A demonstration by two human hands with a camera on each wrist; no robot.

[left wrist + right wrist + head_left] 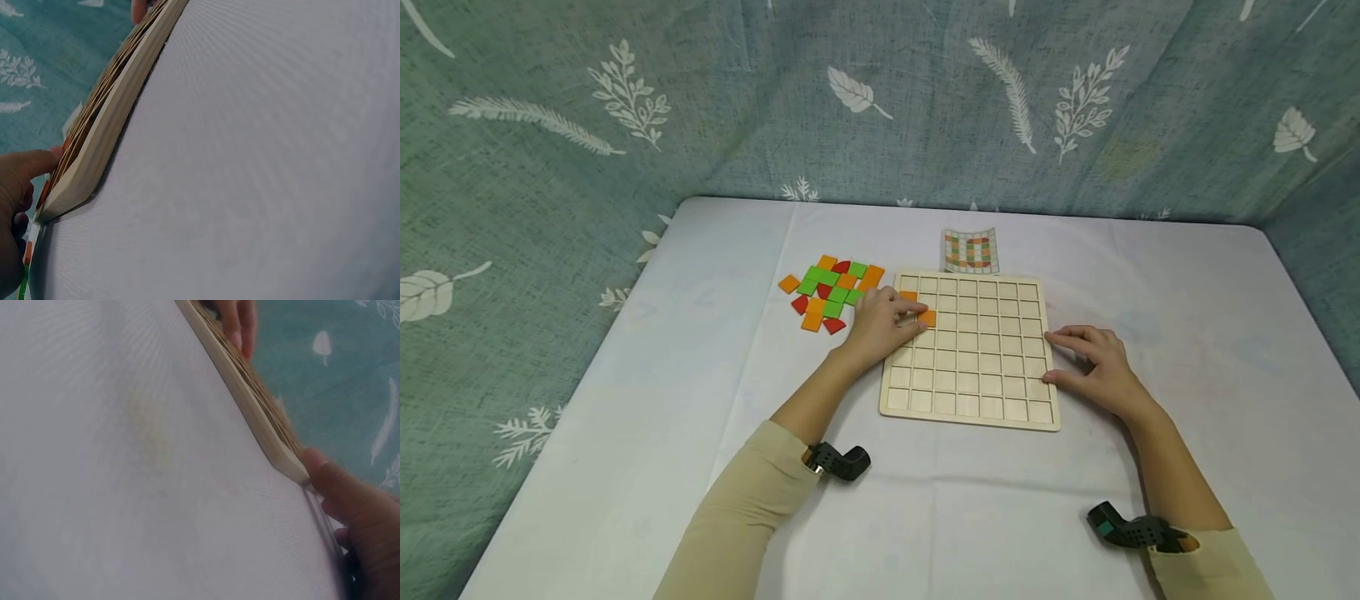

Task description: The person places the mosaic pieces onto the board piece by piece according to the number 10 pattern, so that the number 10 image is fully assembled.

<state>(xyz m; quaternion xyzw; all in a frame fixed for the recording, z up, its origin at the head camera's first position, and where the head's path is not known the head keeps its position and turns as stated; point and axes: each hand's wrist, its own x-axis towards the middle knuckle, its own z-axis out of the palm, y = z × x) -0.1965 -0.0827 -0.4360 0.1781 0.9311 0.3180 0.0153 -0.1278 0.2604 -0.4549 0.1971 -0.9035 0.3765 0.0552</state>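
Note:
A square wooden grid board (967, 362) lies on the table. Over its left side, my left hand (880, 323) has thumb and index finger at an orange square tile (928, 318), pinching it at the grid. Another orange tile (908, 296) sits in the grid just above, near the upper left corner. My right hand (1097, 367) rests its thumb and fingertips against the board's right edge, fingers spread apart. In the right wrist view, the right thumb (317, 464) touches the edge of the board (250, 415).
Left of the board lies a cluster of green, orange and red tiles (827, 279), some partly behind the left hand. A small printed pattern card (970, 250) sits just beyond the far edge. A white cloth (1000, 500) covers the table; a leaf-patterned curtain (925, 108) hangs behind.

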